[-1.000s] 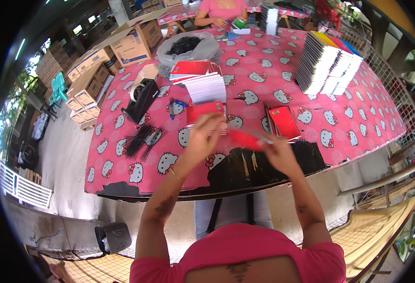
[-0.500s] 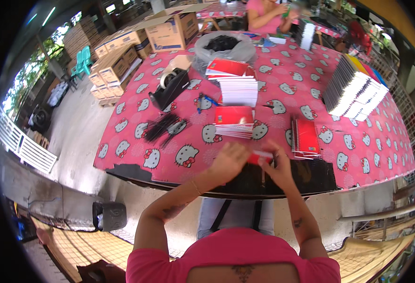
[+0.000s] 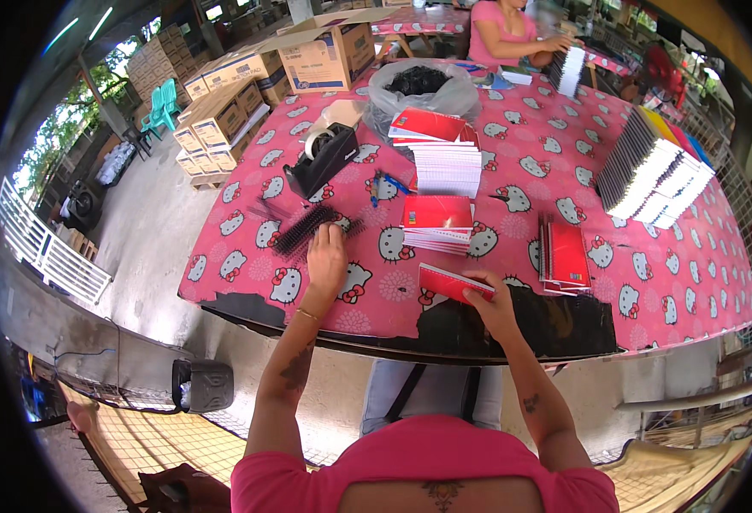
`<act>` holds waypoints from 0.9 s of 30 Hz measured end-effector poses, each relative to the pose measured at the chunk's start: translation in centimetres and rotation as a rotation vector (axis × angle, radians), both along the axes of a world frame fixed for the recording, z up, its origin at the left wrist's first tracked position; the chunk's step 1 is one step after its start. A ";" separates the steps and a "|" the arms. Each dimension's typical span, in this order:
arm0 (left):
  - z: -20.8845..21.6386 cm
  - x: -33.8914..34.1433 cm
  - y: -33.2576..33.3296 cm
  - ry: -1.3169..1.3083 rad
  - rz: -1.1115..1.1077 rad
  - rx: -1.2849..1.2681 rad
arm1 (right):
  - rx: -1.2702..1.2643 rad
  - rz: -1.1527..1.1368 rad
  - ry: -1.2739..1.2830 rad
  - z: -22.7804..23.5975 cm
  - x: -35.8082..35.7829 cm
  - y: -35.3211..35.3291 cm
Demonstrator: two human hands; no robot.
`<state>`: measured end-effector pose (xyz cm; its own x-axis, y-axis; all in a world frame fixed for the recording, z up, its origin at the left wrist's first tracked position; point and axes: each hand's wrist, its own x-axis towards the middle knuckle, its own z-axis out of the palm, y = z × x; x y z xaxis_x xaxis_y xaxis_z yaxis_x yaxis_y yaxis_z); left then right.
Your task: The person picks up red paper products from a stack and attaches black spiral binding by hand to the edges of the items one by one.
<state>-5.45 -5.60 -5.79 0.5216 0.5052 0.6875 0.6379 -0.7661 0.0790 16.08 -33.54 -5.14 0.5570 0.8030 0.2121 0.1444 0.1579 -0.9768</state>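
Head view, looking down on a bench (image 3: 649,282) covered with a pink cartoon-print cloth. The left hand (image 3: 326,256) reaches forward near the bench's near-left corner, its grip loose and open, fingertips touching a cluster of black plastic binding combs (image 3: 307,227). The right hand (image 3: 491,301) rests at the near edge, its grip closed on a red-covered notebook (image 3: 449,282) that lies tilted on the cloth. Just beyond this notebook lies a short stack of red-covered notebooks (image 3: 437,222); behind that, a taller stack of white pages (image 3: 446,162) topped by red covers. To the right, red spiral notebooks (image 3: 564,255) lie together. A black tape dispenser (image 3: 320,156) stands toward the left edge. Fanned finished notebooks (image 3: 656,171) occupy the right side. At the far edge, a clear bag of black combs (image 3: 417,85); another person (image 3: 508,30) works beyond it.
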 end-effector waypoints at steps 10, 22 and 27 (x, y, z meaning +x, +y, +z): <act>4.4 2.7 -7.6 -0.431 -0.282 -0.454 | -0.073 0.079 0.003 0.0 0.4 -0.5; 2.6 -11.7 19.0 0.467 0.205 -0.231 | -0.072 0.051 0.066 0.5 -0.2 0.3; 2.5 -9.9 19.0 0.443 0.202 -0.392 | -0.084 0.017 0.074 -0.1 0.2 0.2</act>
<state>-15.33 13.43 -3.34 0.5822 0.7948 0.1715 0.8039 -0.5942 0.0247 16.23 -33.32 -5.27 0.5551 0.8255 0.1025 0.0698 0.0765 -0.9946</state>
